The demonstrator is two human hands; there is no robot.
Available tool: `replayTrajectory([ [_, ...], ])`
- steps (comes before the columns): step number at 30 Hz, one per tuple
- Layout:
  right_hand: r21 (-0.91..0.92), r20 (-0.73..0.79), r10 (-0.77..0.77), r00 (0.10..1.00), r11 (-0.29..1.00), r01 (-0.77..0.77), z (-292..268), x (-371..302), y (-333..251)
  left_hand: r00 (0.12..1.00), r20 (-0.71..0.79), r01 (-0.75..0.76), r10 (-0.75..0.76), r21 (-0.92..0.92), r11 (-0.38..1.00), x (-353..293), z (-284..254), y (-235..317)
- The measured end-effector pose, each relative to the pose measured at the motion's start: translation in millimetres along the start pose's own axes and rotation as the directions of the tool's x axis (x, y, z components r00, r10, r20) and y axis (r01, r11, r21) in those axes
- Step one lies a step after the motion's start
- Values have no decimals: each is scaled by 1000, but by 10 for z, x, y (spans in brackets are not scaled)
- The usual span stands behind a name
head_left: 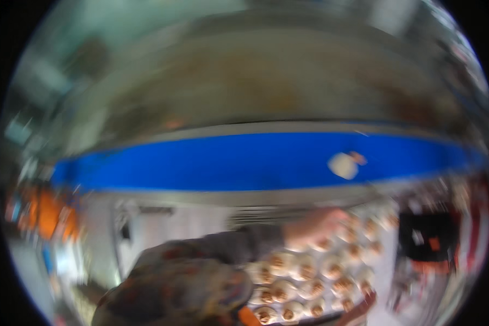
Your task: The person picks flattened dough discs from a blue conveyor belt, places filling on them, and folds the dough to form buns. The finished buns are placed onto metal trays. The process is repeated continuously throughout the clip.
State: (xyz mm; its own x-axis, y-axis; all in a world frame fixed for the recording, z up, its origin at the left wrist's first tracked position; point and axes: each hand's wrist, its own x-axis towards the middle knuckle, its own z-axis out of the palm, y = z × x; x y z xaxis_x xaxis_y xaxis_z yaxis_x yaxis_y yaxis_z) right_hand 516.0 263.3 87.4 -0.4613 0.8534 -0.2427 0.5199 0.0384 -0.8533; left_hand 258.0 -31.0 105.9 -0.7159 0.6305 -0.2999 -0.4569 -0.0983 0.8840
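A white tray (384, 271) holds rows of round, pale pieces (312, 287) with crumbly brown tops, like dough wrappers with filling. My left hand (314, 228) reaches across from the left over the tray's far side, close to the pieces there. Motion smears its fingers, so its grip is unclear. At the tray's near right edge is my right hand (359, 311), partly cut off and blurred. What either hand holds, if anything, cannot be made out. Beyond the tray, a white flat piece (343, 166) with a small brownish bit beside it lies on a blue belt (212, 163).
A pale metal rail (212, 198) runs between the blue belt and the tray. To the right of the tray stands a black object (428, 236) with an orange patch. Something orange (51, 214) shows at the far left. Much of the surroundings is blurred.
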Motion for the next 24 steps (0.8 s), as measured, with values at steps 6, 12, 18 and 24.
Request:
replayTrajectory([
  [6,-184,286,-315,905,909,375,802,-280,-609,813,-125,-462,568,456,761,-395,398,-154],
  [12,-131,489,-328,808,889,439,1094,-666,-943,829,64,-535,556,382,753,-911,904,-253],
  [18,51,247,-40,968,998,28,-7,-1180,-642,811,455,-415,368,3,910,-1611,1664,-521],
  [24,-235,-197,-392,899,909,345,-1915,-2086,878,637,771,-392,-23,350,851,-1940,2436,-705],
])
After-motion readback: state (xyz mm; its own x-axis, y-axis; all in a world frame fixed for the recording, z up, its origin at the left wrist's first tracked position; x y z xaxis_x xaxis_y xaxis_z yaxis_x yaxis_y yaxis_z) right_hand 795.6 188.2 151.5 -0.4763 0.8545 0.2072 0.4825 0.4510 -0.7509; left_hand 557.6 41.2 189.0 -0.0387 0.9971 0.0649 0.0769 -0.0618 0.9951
